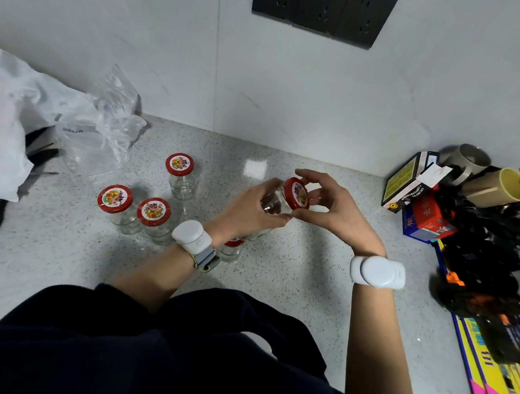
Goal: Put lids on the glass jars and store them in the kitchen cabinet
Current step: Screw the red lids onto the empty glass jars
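Glass jar is in hand, held tilted almost on its side, above the counter near frame centre and not resting on it. Left hand wraps the glass body. Right hand has fingers and thumb curled round the rim of the red lid, which sits at the jar's mouth. Can't tell if the threads are engaged or how far it's turned.

Step, imo: capping this jar, lid-on/twist phase.

Others on the counter, left of the hands, all upright w/ red lids on: back jar, front-left jar, front-right jar. A fourth jar is mostly hidden under the left wrist, only a bit of red lid showing. There's more glass just beyond it, but can't tell what it is.

Progress: capping looks mostly done, storing not started. No cabinet in view.

Next move needs:
- lid square to the mouth before torque, since a tilted jar makes cross-threading easy
- left hand firm on the smooth glass as counter-hold while the right twists
- jar set down upright, clear of the capped ones, so nothing gets knocked over
- then carry the jars to the cabinet, wherever it is

Clutter: plastic bags to the left, boxes and cups to the right.
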Motion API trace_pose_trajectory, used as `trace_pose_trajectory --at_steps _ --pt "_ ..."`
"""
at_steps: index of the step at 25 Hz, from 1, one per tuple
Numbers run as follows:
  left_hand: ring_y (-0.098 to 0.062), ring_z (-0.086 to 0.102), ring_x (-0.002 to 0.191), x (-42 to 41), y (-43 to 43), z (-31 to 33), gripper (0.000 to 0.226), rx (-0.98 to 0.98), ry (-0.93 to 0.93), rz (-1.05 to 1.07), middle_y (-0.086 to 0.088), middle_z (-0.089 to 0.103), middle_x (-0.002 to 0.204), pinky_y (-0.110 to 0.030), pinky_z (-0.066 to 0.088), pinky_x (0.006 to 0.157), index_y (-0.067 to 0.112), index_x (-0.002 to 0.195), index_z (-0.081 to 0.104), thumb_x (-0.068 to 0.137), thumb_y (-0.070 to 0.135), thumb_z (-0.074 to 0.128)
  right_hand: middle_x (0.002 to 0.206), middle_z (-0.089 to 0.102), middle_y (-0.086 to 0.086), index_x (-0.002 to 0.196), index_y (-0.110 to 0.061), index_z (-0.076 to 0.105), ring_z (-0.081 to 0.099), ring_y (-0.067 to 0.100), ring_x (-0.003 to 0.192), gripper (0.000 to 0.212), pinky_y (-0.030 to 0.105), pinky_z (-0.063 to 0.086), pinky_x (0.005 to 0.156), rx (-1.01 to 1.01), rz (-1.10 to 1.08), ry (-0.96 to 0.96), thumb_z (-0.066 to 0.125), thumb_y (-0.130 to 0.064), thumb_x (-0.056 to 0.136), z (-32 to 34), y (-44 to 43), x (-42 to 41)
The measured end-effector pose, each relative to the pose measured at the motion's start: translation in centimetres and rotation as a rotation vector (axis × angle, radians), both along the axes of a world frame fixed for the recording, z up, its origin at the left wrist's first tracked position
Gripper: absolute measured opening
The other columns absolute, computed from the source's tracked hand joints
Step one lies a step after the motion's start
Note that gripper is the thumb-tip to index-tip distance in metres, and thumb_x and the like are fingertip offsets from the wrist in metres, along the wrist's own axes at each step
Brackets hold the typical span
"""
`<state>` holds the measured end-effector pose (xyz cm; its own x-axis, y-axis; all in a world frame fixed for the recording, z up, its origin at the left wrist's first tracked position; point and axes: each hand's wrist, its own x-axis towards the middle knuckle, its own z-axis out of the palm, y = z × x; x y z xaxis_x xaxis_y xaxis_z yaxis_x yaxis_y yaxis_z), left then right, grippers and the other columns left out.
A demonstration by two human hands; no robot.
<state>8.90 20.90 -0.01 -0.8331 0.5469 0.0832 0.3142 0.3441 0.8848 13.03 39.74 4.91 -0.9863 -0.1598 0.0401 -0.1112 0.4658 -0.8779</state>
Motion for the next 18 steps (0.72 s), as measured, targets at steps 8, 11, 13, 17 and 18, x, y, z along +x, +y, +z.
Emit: trace_pose_trajectory --at_steps 8,11,13,17,18 --pt "-0.015 0.065 0.087 0.09 0.02 0.20 0.050 -0.047 0.054 -0.023 0.002 0.067 0.099 -0.037 0.054 0.087 0.023 0.120 0.052 0.076 0.036 0.073 0.107 0.058 -0.008 0.125 -0.027 0.060 0.058 0.006 0.073 0.054 0.025 0.049 0.079 -0.009 0.013 -0.051 0.076 -0.024 0.074 -0.03 0.13 0.18" --pt "-0.015 0.065 0.080 0.19 0.00 0.26 0.048 -0.069 0.086 -0.020 0.003 0.067 0.091 -0.038 0.056 0.081 0.025 0.115 0.053 0.074 0.042 0.071 0.099 0.061 -0.010 0.120 -0.025 0.061 0.056 0.018 0.071 0.049 0.026 0.045 0.068 -0.016 -0.003 -0.071 0.075 -0.028 0.073 -0.05 -0.06 0.24" --pt "-0.014 0.065 0.077 0.24 -0.03 0.39 0.050 -0.070 0.098 -0.023 0.004 0.066 0.088 -0.037 0.056 0.078 0.026 0.114 0.053 0.072 0.048 0.068 0.095 0.062 -0.012 0.118 -0.023 0.062 0.054 0.022 0.071 0.047 0.032 0.044 0.067 -0.016 -0.001 -0.086 0.074 -0.029 0.074 -0.09 -0.08 0.24" --pt "-0.015 0.064 0.075 0.33 0.06 0.59 0.048 -0.082 0.117 -0.022 0.003 0.066 0.084 -0.038 0.056 0.076 0.025 0.115 0.053 0.074 0.044 0.070 0.086 0.061 -0.013 0.114 -0.021 0.062 0.052 0.021 0.070 0.043 0.035 0.041 0.067 -0.020 -0.017 -0.106 0.074 -0.031 0.074 -0.12 -0.05 0.13" --pt "-0.016 0.064 0.075 0.34 0.08 0.57 0.048 -0.084 0.119 -0.022 0.002 0.065 0.084 -0.038 0.056 0.076 0.024 0.115 0.053 0.074 0.044 0.070 0.085 0.061 -0.012 0.114 -0.021 0.062 0.052 0.021 0.071 0.043 0.036 0.042 0.067 -0.019 -0.022 -0.114 0.073 -0.033 0.074 -0.21 -0.09 0.10"
